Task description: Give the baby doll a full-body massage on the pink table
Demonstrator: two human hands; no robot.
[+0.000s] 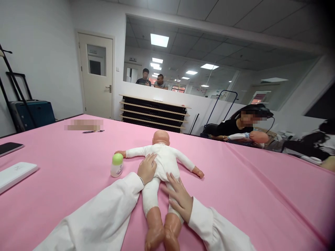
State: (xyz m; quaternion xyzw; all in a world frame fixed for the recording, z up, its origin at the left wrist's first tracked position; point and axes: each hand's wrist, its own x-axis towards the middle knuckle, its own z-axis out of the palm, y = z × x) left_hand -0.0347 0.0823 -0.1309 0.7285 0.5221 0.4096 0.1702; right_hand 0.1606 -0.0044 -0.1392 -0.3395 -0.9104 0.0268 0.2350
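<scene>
Pink cloth (235, 202) covers the table, and on it, straight ahead, lies the doll (167, 160), face down, its bare feet nearest. Over its right thigh and seat lies the right hand (181, 197), fingers spread apart, gripping nothing. A little farther up, the left hand (147, 169) rests open on the left of the doll's lower back, fingers fairly close together and pointing towards the head. White cloth covers the doll's trunk, arms and upper legs; both arms reach out sideways, and the head is bald. Left of it stands a bottle (117, 169) – clear-sided, green-capped, upright – close to the doll's left hand; its contents cannot be made out. Farther left are a white device (17, 176) and a phone (10, 149), with a pen (93, 131) towards the far edge. Beyond, a co-worker (230, 128) leans near another doll (258, 137); behind are a stack (154, 113) and a door (96, 97).
</scene>
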